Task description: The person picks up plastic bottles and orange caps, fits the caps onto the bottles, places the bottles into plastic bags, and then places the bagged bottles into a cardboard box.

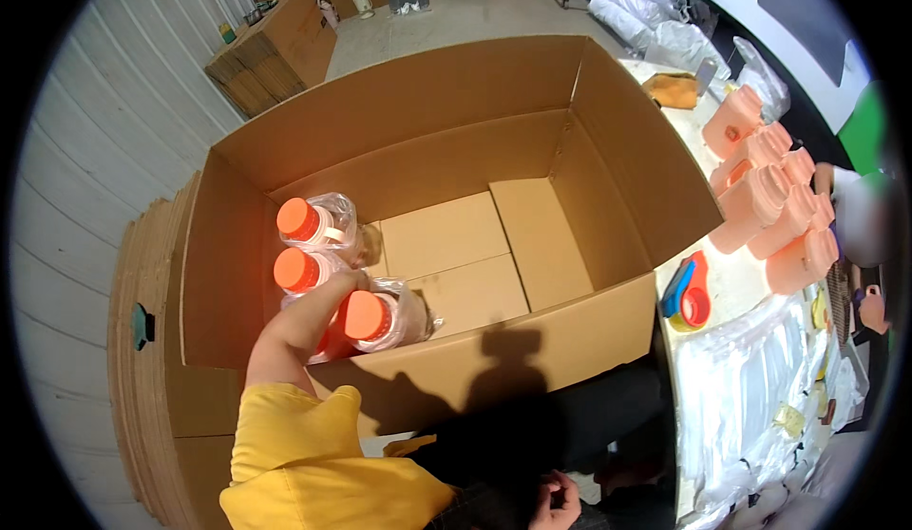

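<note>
My left hand (pixel 348 286) reaches down among jugs at the left end of a large cardboard box (pixel 446 84). Its fingers are hidden between two jugs, so its grip cannot be made out. The near jug (pixel 380 323) and the middle jug (pixel 313 269) stand on either side of it, both pale pink with orange lids and wrapped in clear plastic. A third wrapped jug (pixel 318 224) stands behind them. Part of another orange-red item (pixel 332 342) shows under my wrist. My right hand (pixel 558 501) is low near my body, loosely curled with fingers apart, apparently holding nothing.
On the right, a table (pixel 670 340) carries several unwrapped pink jugs (pixel 755 207), a tape dispenser (pixel 689 293) and clear plastic bags (pixel 741 378). Flattened cardboard (pixel 142 359) leans by the left wall. Beyond are cartons (pixel 275 50) and plastic-wrapped rolls (pixel 632 3). Another person's hand (pixel 872 310) shows far right.
</note>
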Demonstrator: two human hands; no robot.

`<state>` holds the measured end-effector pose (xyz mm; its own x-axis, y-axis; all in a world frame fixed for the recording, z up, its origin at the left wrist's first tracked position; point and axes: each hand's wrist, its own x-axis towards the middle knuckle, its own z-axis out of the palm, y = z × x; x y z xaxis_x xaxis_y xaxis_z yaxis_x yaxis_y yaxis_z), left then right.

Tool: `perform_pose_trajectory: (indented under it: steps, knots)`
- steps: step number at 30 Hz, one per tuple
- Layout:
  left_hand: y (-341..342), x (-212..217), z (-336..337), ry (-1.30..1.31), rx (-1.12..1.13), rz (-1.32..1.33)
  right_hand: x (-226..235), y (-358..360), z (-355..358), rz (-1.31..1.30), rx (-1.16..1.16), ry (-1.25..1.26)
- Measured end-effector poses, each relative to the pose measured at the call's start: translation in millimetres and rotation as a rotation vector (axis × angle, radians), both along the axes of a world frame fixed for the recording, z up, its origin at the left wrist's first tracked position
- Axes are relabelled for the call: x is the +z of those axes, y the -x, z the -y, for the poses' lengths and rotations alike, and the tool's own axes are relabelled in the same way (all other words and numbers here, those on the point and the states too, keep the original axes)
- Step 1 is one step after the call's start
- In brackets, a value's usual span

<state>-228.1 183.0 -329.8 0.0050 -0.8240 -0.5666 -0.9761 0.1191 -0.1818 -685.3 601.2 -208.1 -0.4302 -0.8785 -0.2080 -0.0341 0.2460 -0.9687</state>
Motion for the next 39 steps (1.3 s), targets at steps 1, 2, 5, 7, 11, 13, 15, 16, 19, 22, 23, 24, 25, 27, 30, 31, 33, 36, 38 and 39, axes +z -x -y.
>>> perform_pose_trajectory:
  steps: [1,2,5,7,11,13,15,16,19,22,23,24,25,27,30,31,33,36,38,39]
  knots:
    - [2,-5,2,-0.017,0.0,0.006,4,4,2,-0.029,0.009,-0.031]
    - [2,-4,2,-0.03,0.003,0.022,1,6,3,-0.013,-0.013,-0.051]
    - [0,2,-1,-0.049,0.022,0.077,-17,20,-3,0.063,-0.051,-0.089]
    - [3,15,5,-0.034,0.035,0.116,-25,36,-8,-0.029,-0.008,-0.022]
    - [55,66,20,0.157,-0.031,0.101,-20,47,-20,-0.147,0.01,-0.028]
    - [103,104,20,0.243,-0.095,-0.079,-27,58,-27,-0.2,0.02,-0.013]
    - [144,120,20,0.295,-0.115,-0.11,-32,67,-33,-0.214,0.019,0.007]
    - [164,131,23,0.323,-0.141,-0.128,-36,73,-34,-0.219,0.004,0.018]
    - [225,145,16,0.393,-0.282,-0.357,-28,93,-33,-0.249,0.069,-0.024]
    - [274,156,-19,0.442,-0.667,-0.632,9,104,-13,-0.284,0.135,-0.058]
    - [307,161,-29,0.522,-0.919,-0.72,7,111,-9,-0.305,0.094,-0.054]
    - [346,168,-46,0.614,-1.156,-0.806,6,121,-4,-0.328,0.07,-0.039]
    - [391,183,-60,0.545,-1.301,-0.836,10,132,1,-0.385,0.065,-0.009]
    - [476,203,-80,0.505,-1.492,-0.945,4,147,7,-0.367,0.007,0.03]
    - [590,217,-72,0.689,-1.44,-1.042,-39,153,6,-0.344,-0.059,0.015]
    - [627,221,-55,0.785,-1.36,-1.075,-61,150,7,-0.327,-0.081,-0.029]
    - [693,217,5,1.123,-1.23,-1.125,-84,147,9,-0.319,-0.082,-0.07]
    - [756,210,94,1.527,-0.766,-0.86,-78,143,28,-0.071,-0.061,-0.027]
    - [769,210,120,1.372,-0.66,-0.819,-80,145,35,0.026,-0.035,-0.079]
    - [770,209,124,1.241,-0.651,-0.896,-79,150,38,0.068,-0.014,-0.103]
